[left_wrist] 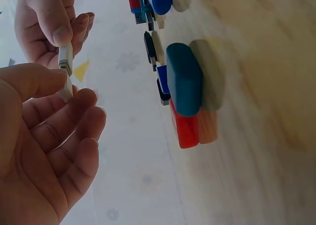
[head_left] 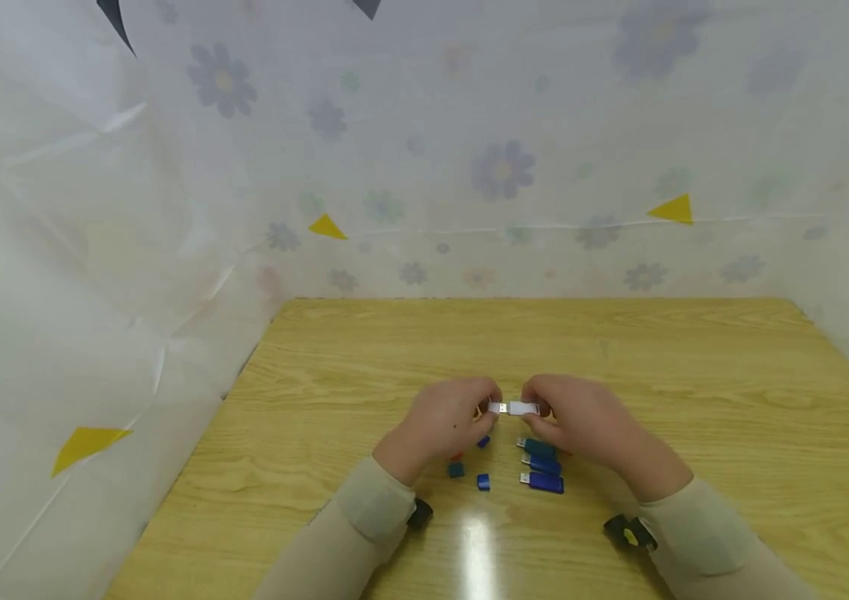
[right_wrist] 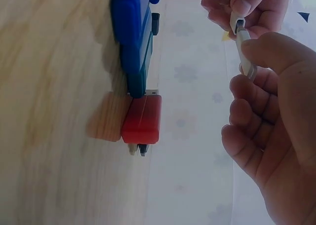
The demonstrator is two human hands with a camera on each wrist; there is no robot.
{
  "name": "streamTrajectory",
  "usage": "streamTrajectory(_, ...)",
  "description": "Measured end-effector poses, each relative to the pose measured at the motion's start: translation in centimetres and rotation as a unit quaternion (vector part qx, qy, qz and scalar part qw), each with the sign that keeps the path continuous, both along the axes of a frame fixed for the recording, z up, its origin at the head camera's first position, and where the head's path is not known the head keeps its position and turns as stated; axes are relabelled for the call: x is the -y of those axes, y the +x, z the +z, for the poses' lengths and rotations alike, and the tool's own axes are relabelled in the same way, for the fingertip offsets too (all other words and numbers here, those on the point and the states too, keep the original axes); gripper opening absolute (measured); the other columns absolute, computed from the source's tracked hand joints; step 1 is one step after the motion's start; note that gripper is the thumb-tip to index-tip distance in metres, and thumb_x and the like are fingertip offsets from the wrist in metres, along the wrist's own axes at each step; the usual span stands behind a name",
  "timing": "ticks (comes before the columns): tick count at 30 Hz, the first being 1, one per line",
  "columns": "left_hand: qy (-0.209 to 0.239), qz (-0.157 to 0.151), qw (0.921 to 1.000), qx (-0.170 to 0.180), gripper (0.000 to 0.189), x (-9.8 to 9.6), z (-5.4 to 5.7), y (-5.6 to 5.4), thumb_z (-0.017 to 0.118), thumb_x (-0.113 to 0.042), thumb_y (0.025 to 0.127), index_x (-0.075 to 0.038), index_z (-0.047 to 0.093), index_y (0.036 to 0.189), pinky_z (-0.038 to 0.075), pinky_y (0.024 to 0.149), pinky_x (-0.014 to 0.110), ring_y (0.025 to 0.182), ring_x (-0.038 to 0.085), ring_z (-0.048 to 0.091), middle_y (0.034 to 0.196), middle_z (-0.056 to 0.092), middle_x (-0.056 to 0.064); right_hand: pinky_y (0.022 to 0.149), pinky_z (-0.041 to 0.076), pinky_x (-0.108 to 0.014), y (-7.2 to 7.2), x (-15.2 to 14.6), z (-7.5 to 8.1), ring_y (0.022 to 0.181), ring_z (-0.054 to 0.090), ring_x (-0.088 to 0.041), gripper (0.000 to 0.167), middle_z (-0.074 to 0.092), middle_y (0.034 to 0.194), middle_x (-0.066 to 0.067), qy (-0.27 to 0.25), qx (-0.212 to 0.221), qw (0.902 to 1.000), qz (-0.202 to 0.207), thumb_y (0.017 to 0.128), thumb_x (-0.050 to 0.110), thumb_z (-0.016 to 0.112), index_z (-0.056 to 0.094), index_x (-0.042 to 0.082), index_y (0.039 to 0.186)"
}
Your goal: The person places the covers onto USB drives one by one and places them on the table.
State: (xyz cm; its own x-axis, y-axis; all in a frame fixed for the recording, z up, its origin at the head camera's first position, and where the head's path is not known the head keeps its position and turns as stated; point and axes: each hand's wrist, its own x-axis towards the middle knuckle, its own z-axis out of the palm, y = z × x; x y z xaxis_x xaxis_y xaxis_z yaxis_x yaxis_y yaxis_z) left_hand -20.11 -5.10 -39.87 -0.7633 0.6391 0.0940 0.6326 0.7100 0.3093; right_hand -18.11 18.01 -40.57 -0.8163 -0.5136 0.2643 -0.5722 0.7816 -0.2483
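Note:
Over the table, my left hand (head_left: 448, 419) pinches a small white cap (head_left: 494, 407) between thumb and fingertips. Facing it, my right hand (head_left: 587, 419) holds the body of a white USB stick (head_left: 523, 408). The stick's metal plug (head_left: 502, 408) points left at the cap, partly bare between the two hands. In the right wrist view the cap's dark opening faces the stick. Below the right hand lie a teal USB stick (head_left: 541, 447), a blue one (head_left: 545, 465) and a dark blue one (head_left: 546, 482), plugs to the left. A red USB stick (right_wrist: 143, 119) shows there too.
Loose caps lie below the left hand: a teal cap (head_left: 456, 470), a blue cap (head_left: 483, 482), a dark blue cap (head_left: 483, 442) and a red cap (left_wrist: 185, 129). The wooden table (head_left: 364, 342) ends at a flower-printed curtain (head_left: 409, 167) behind and at the sides.

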Motion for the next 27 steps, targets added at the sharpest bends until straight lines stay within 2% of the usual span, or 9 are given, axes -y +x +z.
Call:
streamTrajectory(7,0.0,-0.01,0.9999,-0.006,0.017,-0.1,0.1,0.3,0.061,-0.029,0.102,-0.021,0.066,0.116,0.042,0.056,0.022,0.061,0.002,0.051,0.09,0.063,-0.012,0.051,0.038,-0.023,0.1,0.1,-0.1,0.058,0.04,-0.001,0.015,0.051,0.075,0.015,-0.004,-0.021,0.9997,0.015,0.09,0.023,0.076,0.062,0.021,0.091)
streamTrajectory(14,0.004,-0.01,0.9999,0.004,0.018,-0.4,0.1,0.5,0.059,-0.027,0.104,-0.017,0.064,0.119,0.039,0.05,0.021,0.054,0.004,0.047,0.076,0.056,-0.013,0.049,0.035,-0.023,0.2,0.2,0.0,0.054,0.036,-0.002,0.014,0.046,0.07,0.013,-0.012,-0.002,0.9998,0.018,0.093,0.025,0.074,0.063,0.018,0.099)
streamTrajectory(19,0.009,-0.009,0.9999,0.005,0.018,-0.7,0.1,0.9,0.059,-0.024,0.105,-0.013,0.062,0.118,0.039,0.052,0.019,0.056,0.004,0.046,0.078,0.057,-0.011,0.05,0.037,-0.023,0.2,0.3,-0.3,0.054,0.037,-0.001,0.014,0.046,0.07,0.014,-0.018,0.008,0.9996,0.02,0.096,0.023,0.072,0.063,0.015,0.104)
streamTrajectory(27,0.017,-0.005,0.9997,-0.017,0.019,-0.9,0.1,1.1,0.059,-0.024,0.105,-0.011,0.064,0.118,0.038,0.052,0.018,0.057,0.004,0.046,0.081,0.059,-0.008,0.053,0.039,-0.024,0.2,0.5,-0.5,0.057,0.039,-0.001,0.015,0.049,0.074,0.014,-0.034,-0.009,0.9992,0.022,0.098,0.021,0.071,0.062,0.013,0.106)
